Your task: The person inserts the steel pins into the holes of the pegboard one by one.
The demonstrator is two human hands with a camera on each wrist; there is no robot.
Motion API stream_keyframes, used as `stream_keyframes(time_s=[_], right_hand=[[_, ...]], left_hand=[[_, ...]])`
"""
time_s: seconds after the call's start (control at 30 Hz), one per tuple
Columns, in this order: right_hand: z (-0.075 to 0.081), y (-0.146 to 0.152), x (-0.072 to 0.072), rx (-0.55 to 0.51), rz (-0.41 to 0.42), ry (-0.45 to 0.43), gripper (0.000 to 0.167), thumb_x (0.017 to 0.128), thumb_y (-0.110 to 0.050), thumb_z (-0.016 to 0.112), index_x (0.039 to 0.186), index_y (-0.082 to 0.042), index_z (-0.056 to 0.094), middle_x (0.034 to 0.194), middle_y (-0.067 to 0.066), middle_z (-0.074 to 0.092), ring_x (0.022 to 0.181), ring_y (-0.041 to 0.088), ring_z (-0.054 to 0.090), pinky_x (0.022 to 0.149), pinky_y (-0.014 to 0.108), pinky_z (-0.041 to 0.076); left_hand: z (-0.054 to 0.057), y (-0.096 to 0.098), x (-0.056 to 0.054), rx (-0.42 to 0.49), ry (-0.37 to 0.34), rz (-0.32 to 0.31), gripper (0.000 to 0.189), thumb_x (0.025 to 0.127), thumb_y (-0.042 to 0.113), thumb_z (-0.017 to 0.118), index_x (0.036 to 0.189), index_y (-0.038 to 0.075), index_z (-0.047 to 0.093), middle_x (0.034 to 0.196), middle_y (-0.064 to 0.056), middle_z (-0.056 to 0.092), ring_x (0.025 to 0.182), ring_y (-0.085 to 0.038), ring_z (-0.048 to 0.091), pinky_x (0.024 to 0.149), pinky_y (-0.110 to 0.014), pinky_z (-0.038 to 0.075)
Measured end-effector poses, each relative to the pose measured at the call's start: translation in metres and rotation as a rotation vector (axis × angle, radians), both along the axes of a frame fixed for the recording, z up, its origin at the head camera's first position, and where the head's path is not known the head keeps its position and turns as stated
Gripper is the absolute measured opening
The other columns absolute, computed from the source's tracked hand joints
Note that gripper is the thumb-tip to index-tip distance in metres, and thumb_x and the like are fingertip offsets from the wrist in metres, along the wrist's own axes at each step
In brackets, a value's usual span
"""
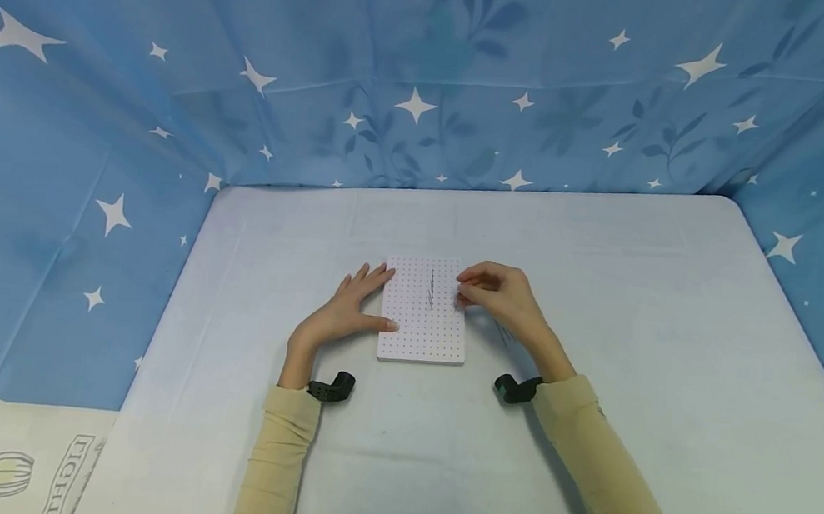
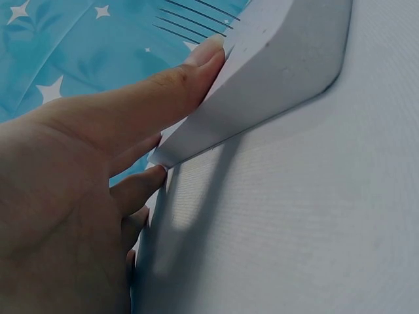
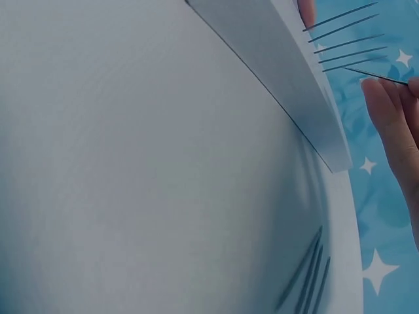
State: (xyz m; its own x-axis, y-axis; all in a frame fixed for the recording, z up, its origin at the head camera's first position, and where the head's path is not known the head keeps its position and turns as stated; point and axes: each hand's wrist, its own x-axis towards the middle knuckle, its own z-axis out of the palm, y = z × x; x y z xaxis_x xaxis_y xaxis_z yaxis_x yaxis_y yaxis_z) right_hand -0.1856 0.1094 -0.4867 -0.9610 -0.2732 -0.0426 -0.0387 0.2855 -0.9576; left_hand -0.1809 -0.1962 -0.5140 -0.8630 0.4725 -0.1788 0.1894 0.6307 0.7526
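Observation:
A white board with rows of small holes lies flat on the table. Several thin dark needles stand upright in a row in it. My left hand steadies the board's left side, its thumb on the top surface and its other fingers spread along the edge. Over the right edge of the board, my right hand pinches one more needle between thumb and fingers. In the right wrist view that needle points toward the standing row, its tip overlapping the nearest one.
Several loose needles lie on the white tabletop just right of the board, under my right wrist. A blue curtain with white stars hangs behind the table and along its sides.

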Motion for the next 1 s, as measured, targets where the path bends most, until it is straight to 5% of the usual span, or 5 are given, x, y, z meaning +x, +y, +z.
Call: stream_keyframes(time_s=[0.73,1.0], right_hand=[[-0.003,-0.017,-0.005,0.048,-0.01,-0.001,0.019,0.094,-0.012,0.075,0.11,0.0,0.075,0.103,0.015,0.077,0.091,0.022,0.076,0.084,0.024,0.06],[-0.006,-0.021,-0.006,0.133,-0.008,0.022,0.016,0.093,-0.014,0.075,0.106,-0.005,0.077,0.1,0.009,0.078,0.092,0.02,0.074,0.086,0.032,0.058]], left_hand=[[0.0,0.0,-0.001,0.002,-0.002,0.001,0.098,0.088,0.038,0.08,0.166,0.019,0.024,0.174,-0.004,0.013,0.161,-0.026,-0.006,0.13,-0.048,-0.009],[-0.001,-0.001,-0.001,-0.005,-0.001,0.008,0.098,0.089,0.038,0.08,0.166,0.02,0.023,0.174,-0.002,0.013,0.161,-0.024,-0.006,0.13,-0.047,-0.009]])
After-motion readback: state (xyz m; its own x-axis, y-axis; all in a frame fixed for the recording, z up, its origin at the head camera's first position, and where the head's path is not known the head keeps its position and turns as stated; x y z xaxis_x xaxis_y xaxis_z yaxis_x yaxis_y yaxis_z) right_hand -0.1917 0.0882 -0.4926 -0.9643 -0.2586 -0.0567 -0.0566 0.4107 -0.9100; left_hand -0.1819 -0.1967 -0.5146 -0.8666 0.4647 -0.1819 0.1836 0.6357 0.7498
